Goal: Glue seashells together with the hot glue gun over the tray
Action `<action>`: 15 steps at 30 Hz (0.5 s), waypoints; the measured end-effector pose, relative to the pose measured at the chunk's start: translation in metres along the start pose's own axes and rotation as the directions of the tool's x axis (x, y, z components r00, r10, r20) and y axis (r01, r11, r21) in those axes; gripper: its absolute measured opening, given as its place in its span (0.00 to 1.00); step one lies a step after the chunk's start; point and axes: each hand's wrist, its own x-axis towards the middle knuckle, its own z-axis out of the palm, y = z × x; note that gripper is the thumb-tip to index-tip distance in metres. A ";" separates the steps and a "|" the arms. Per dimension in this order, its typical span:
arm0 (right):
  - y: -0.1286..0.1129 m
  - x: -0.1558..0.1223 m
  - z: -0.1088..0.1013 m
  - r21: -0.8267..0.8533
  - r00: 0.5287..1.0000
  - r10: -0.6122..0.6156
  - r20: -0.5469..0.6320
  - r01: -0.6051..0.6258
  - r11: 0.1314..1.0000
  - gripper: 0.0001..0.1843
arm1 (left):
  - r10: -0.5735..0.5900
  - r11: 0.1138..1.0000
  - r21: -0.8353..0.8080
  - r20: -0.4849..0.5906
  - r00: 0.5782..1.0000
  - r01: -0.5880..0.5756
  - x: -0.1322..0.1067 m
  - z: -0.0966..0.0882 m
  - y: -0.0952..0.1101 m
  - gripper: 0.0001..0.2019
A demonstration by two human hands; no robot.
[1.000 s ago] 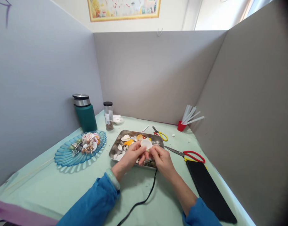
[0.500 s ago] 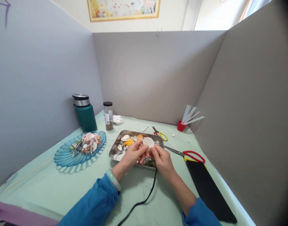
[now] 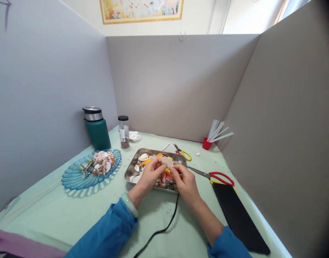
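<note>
Grip of the left hand [image 3: 151, 175] is a light one: thumb and fingertips appear to pinch a pale, flat shell [image 3: 167, 162] near its left edge. The right hand [image 3: 185, 182] has its thumb and forefinger drawn together by the shell's lower right edge; whether they grasp it, merely touch it or hold something else cannot be told. The shell sits tilted above the metal tray [image 3: 131, 168], raised over the other shells and small pieces inside, among them a yellow-orange shell [image 3: 146, 162].

Handling it well is probably a matter of soft, steady pressure. Something this thin looks as though it could chip, so the fingertips should stay on the rim and leave the broad face free. Turning it is best done with one hand carrying the weight while the other only guides. Holding it low over the tray makes sense too, since a slip would drop it among the other pieces and not onto the worktop [image 3: 153, 215].

The black cable [image 3: 164, 230] runs to the tray's near side, below the right hand, so the wrists had better pass above it. The red-handled scissors [image 3: 206, 175] lie beside the tray, to the right, with their blades towards it; the right hand should mind them when moving sideways.
</note>
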 end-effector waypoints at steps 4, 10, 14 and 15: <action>-0.001 0.000 0.001 0.082 0.996 0.041 -0.074 -0.035 0.996 0.08 | 0.009 1.000 0.013 -0.029 1.000 -0.008 0.001 0.000 -0.002 0.10; 0.002 0.000 0.002 0.027 0.988 0.004 -0.154 0.000 1.000 0.11 | 0.001 0.996 0.094 -0.012 1.000 0.000 0.001 0.003 -0.003 0.11; 0.002 0.000 0.002 0.050 0.989 -0.010 -0.148 0.018 0.999 0.11 | -0.035 0.996 0.083 -0.009 0.999 0.036 -0.001 0.005 0.000 0.13; 0.002 0.000 0.002 0.060 0.990 -0.003 -0.143 0.012 0.998 0.11 | -0.040 0.996 0.082 -0.009 0.999 0.040 -0.001 0.006 0.002 0.14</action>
